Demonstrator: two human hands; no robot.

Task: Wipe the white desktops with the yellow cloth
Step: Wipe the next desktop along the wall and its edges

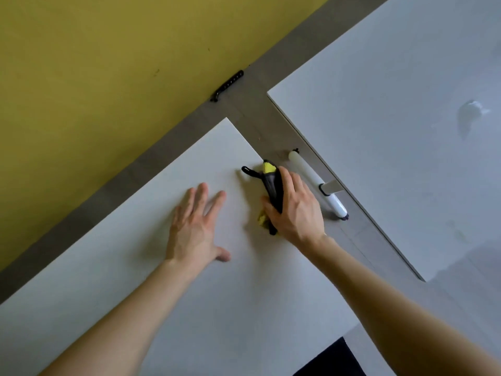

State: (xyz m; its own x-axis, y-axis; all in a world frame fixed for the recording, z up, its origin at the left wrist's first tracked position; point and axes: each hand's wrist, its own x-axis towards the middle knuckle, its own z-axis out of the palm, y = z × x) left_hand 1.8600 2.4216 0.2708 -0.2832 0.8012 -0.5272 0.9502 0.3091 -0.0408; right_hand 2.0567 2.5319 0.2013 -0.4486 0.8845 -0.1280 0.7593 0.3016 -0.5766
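While the left hand (196, 229) rests flat with fingers spread on the near white surface (135, 267), the right hand (294, 207) presses a bunched yellow cloth (269, 183) with black trim at the surface's right edge, fingers clamped over it. Yellow tips show beyond fingertips and thumb.

Both bare arms reach forward; the left hand (196, 229) lies flat with fingers (199, 198) spread, the right hand (296, 213) curled closed, palm down.

Yellow cloth (267, 169) bunched, black-edged, at near white desktop (135, 280) edge.
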